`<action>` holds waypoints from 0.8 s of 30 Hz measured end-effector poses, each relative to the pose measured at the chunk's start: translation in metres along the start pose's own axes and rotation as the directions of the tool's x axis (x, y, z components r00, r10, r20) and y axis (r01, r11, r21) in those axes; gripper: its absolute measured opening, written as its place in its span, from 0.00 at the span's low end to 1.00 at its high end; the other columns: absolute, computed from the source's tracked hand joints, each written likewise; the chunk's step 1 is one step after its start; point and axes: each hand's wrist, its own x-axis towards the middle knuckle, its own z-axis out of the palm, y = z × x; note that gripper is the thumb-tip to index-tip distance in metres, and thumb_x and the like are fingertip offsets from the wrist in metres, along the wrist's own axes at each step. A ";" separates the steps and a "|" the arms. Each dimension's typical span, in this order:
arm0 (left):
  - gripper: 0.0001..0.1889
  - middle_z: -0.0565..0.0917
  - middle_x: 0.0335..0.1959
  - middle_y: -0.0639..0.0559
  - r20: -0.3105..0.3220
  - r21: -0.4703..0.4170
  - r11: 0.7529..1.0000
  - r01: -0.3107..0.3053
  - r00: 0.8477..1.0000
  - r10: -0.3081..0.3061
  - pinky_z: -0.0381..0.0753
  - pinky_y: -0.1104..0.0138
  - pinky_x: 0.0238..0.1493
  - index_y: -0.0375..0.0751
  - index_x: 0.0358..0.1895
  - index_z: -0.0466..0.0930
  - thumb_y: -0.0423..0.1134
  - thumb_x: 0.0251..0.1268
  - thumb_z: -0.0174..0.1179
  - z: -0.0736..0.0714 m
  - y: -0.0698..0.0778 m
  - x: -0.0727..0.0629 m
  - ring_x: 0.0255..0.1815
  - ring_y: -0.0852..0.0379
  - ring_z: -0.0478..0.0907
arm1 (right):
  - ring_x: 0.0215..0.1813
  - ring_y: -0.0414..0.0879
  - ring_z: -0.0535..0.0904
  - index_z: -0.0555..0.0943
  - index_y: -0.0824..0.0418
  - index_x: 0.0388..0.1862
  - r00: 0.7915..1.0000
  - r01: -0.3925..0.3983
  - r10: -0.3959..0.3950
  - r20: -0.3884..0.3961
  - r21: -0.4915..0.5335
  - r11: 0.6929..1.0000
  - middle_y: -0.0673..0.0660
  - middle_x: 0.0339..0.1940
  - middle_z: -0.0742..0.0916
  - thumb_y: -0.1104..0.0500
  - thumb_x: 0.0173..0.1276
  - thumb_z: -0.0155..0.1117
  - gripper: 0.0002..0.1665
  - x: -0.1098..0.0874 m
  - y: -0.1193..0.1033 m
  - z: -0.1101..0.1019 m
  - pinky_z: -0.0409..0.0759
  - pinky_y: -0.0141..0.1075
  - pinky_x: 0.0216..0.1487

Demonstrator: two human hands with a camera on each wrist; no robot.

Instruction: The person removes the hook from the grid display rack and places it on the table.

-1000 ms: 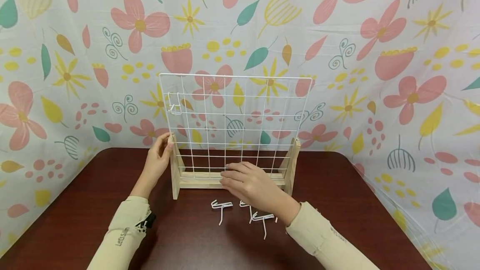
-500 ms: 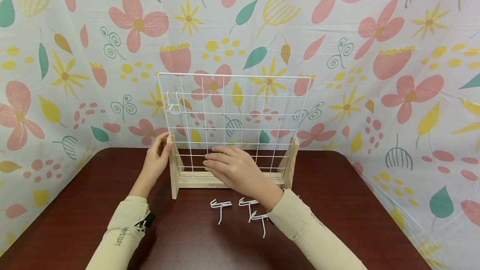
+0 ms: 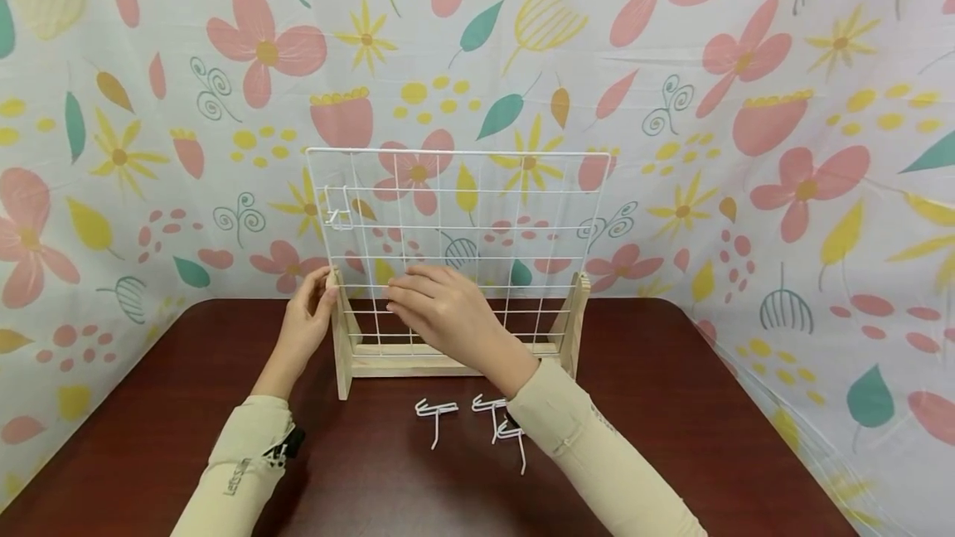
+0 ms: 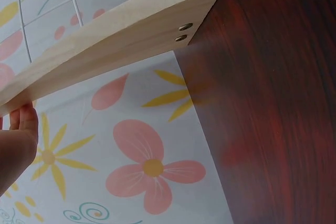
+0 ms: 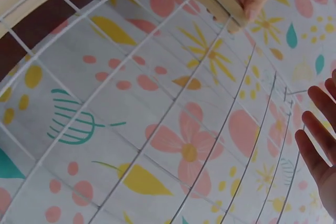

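A white wire grid panel stands upright in a pale wooden base, its crossbar running along the bottom. My left hand pinches the top of the left wooden side piece; the left wrist view shows fingers against this side piece too. One white wire hook hangs at the grid's upper left. My right hand is in front of the grid's lower middle, fingers extended and holding nothing. In the right wrist view its fingers are spread apart, near the mesh.
Three white hooks lie on the dark red-brown table before the stand: one to the left, one in the middle, and one nearer hook partly behind my right sleeve. A flowered cloth hangs behind the table.
My right hand has moved left and upward across the front of the grid, uncovering more of the hooks. My left hand stays on the side piece. The head view has shifted slightly.
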 end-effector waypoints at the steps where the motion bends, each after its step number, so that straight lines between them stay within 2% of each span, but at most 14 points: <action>1: 0.22 0.73 0.54 0.34 -0.001 0.004 1.000 -0.002 1.000 0.002 0.68 0.82 0.47 0.31 0.67 0.63 0.38 0.76 0.47 0.000 0.000 0.000 0.46 0.68 0.69 | 0.51 0.49 0.81 0.87 0.58 0.46 1.000 -0.010 0.010 -0.001 0.005 1.000 0.52 0.43 0.88 0.58 0.62 0.71 0.13 0.002 0.001 0.000 0.74 0.34 0.59; 7: 0.22 0.73 0.55 0.33 -0.002 0.002 1.000 -0.014 1.000 0.014 0.68 0.82 0.46 0.31 0.67 0.63 0.38 0.76 0.47 -0.001 -0.001 -0.001 0.46 0.67 0.70 | 0.53 0.49 0.81 0.85 0.60 0.50 0.998 -0.056 0.056 0.003 0.039 0.998 0.54 0.46 0.88 0.60 0.63 0.70 0.16 0.012 0.006 0.002 0.69 0.34 0.64; 13: 0.22 0.73 0.55 0.34 0.000 0.015 1.000 0.004 1.000 -0.004 0.68 0.82 0.46 0.32 0.68 0.63 0.38 0.76 0.47 0.000 0.000 -0.001 0.45 0.69 0.69 | 0.54 0.50 0.80 0.83 0.62 0.53 0.996 -0.086 0.086 0.011 0.051 0.995 0.55 0.49 0.87 0.61 0.62 0.70 0.19 0.016 0.008 0.005 0.70 0.34 0.63; 15: 0.22 0.73 0.55 0.34 0.004 0.029 0.999 0.017 1.000 -0.017 0.68 0.82 0.45 0.33 0.68 0.63 0.37 0.76 0.46 0.000 0.004 -0.003 0.45 0.68 0.69 | 0.55 0.50 0.80 0.82 0.62 0.55 0.995 -0.103 0.102 0.018 0.064 0.993 0.56 0.50 0.86 0.61 0.63 0.69 0.20 0.018 0.008 0.007 0.69 0.33 0.63; 22: 0.21 0.72 0.53 0.31 0.013 0.079 0.997 0.003 1.000 -0.004 0.67 0.81 0.42 0.28 0.68 0.61 0.33 0.77 0.44 0.001 0.034 -0.010 0.45 0.61 0.69 | 0.58 0.49 0.78 0.79 0.61 0.59 0.988 -0.153 0.151 0.033 0.076 0.985 0.55 0.54 0.84 0.59 0.66 0.67 0.22 0.026 0.011 0.014 0.66 0.31 0.65; 24: 0.21 0.73 0.53 0.31 0.010 0.080 0.997 0.003 1.000 -0.004 0.68 0.81 0.42 0.28 0.68 0.61 0.33 0.77 0.45 0.001 0.037 -0.011 0.44 0.60 0.70 | 0.58 0.49 0.77 0.79 0.61 0.60 0.987 -0.161 0.158 0.039 0.081 0.984 0.55 0.55 0.84 0.58 0.66 0.66 0.23 0.029 0.012 0.015 0.66 0.31 0.65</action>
